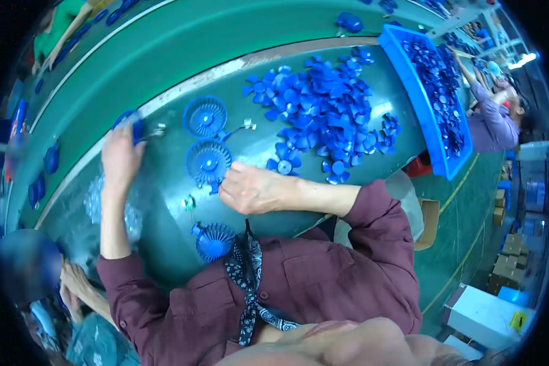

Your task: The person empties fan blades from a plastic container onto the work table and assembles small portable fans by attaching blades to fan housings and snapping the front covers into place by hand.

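Note:
At the left, my left hand (122,155) is closed over a blue round part (130,124), blurred by motion. My right hand (248,188) is closed at the lower right edge of a blue ribbed fan housing (208,162); whatever its fingers hold is hidden. Just above lies a second round housing (205,117), with a wire and a small metal piece (249,124) beside it. Nearer my body rests another ribbed housing (215,242), with a small green-and-white part (189,204) above it.
A heap of blue fan blades (323,110) spreads over the table. A blue bin (430,110) of small parts stands at its right. Clear plastic bags (113,207) lie left. Beyond the pale rim runs a green conveyor (165,55). Co-workers are at the right and lower left.

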Motion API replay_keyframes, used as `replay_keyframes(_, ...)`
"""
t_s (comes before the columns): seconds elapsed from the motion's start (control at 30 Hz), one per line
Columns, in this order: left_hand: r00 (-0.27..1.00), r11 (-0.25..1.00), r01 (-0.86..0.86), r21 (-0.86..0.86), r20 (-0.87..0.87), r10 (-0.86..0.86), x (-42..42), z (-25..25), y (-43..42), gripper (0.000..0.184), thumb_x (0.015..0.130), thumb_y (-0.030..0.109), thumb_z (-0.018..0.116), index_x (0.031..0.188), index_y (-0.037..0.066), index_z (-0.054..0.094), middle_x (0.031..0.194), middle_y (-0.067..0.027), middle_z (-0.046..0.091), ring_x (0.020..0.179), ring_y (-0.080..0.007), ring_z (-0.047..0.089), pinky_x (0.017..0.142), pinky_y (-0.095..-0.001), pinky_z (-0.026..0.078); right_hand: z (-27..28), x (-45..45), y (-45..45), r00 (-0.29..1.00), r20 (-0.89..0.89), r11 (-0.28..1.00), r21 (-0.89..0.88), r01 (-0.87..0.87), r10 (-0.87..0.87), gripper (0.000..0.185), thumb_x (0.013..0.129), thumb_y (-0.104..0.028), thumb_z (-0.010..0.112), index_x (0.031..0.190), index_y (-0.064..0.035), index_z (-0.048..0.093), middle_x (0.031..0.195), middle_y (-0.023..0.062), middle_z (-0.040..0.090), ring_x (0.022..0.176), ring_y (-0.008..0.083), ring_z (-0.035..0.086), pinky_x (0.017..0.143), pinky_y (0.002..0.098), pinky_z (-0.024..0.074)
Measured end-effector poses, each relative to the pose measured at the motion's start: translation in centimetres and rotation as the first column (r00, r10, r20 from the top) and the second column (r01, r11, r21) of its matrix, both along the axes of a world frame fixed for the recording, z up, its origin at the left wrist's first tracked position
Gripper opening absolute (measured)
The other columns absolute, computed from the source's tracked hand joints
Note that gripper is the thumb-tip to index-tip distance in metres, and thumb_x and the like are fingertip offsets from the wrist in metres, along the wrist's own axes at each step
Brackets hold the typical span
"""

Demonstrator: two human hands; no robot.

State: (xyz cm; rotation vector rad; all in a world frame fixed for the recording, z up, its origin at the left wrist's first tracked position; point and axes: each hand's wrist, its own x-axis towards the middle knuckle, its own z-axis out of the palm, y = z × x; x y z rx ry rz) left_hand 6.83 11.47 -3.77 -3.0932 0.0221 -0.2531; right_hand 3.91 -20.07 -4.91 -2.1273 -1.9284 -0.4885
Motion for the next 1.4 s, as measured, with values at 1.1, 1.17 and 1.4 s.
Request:
replay_keyframes(1.1,0.869,0.814,0.455,-0.360,-0.019,-0.494,-8.9,-1.8,-12.7,0.031,0.079,0.029,0.071,0.097,0.005,0.063,0.091,-0.0080,0.059,0.089,-0.0272,0.059,0.068,-0.0395,0.051,-3.3,-1.4,-2.0,0.711,-0.655,0.937,0.017,0.350,-0.254,0.019,0.086,-0.014,0.064,0.101,-0.0026,0.066,0.092,0.0164,0.068,0.086,0.0324,0.065,0.075,0.0410,0.0482)
replay_keyframes(1.17,0.874,0.818,0.448,-0.362,-0.019,-0.486,-9.0,-1.9,-12.8,0.029,0.079,0.028,0.070,0.097,0.005,0.063,0.091,-0.0079,0.060,0.088,-0.0273,0.059,0.068,-0.0395,0.051,-3.4,-1.4,-1.9,0.710,-0.654,0.936,0.008,0.352,-0.261,0.019,0.086,-0.014,0.064,0.101,-0.0024,0.066,0.092,0.0164,0.068,0.086,0.0324,0.065,0.075,0.0413,0.0485)
replay_keyframes(1.4,0.902,0.828,0.407,-0.386,0.027,-0.430,-9.3,-2.1,-13.1,0.026,0.084,0.024,0.066,0.101,0.004,0.062,0.094,-0.0111,0.062,0.090,-0.0292,0.060,0.070,-0.0415,0.052,-3.6,-1.6,-1.7,0.695,-0.670,0.918,0.048,0.393,-0.262,0.019,0.084,-0.012,0.066,0.100,-0.0011,0.066,0.090,0.0163,0.068,0.084,0.0326,0.065,0.074,0.0415,0.0490)
